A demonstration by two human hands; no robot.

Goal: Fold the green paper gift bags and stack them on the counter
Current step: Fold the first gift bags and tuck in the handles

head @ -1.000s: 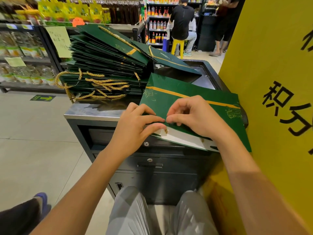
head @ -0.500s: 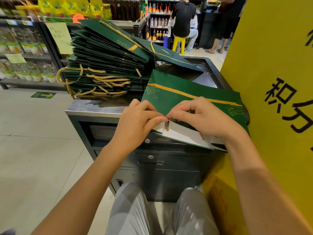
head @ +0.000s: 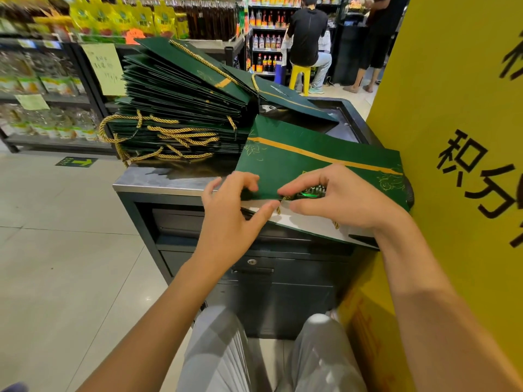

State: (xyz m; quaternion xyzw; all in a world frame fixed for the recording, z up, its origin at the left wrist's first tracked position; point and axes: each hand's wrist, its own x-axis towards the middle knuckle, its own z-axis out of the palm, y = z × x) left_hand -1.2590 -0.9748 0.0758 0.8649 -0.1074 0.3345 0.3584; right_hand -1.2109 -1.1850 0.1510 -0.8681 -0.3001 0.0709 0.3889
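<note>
A flat green paper gift bag (head: 317, 159) with a gold stripe lies on the counter (head: 158, 182), its open mouth hanging over the near edge and showing the white inside. My left hand (head: 235, 210) pinches the upper green panel at the mouth, thumb underneath. My right hand (head: 336, 199) pinches the same edge just to the right, beside a gold rope handle (head: 278, 209). A tall stack of folded green bags (head: 181, 108) with gold rope handles stands at the back left of the counter.
A big yellow sign board (head: 458, 137) stands close on the right. The counter is a dark metal cabinet with drawers (head: 254, 267). A person in black sits on a yellow stool (head: 300, 73) in the aisle behind. Shop shelves (head: 42, 80) line the left; tiled floor lies left.
Both hands have gone from pressing the bag's mouth shut to pinching its top panel and lifting it, so more of the white inside and the gold rope handles show.
</note>
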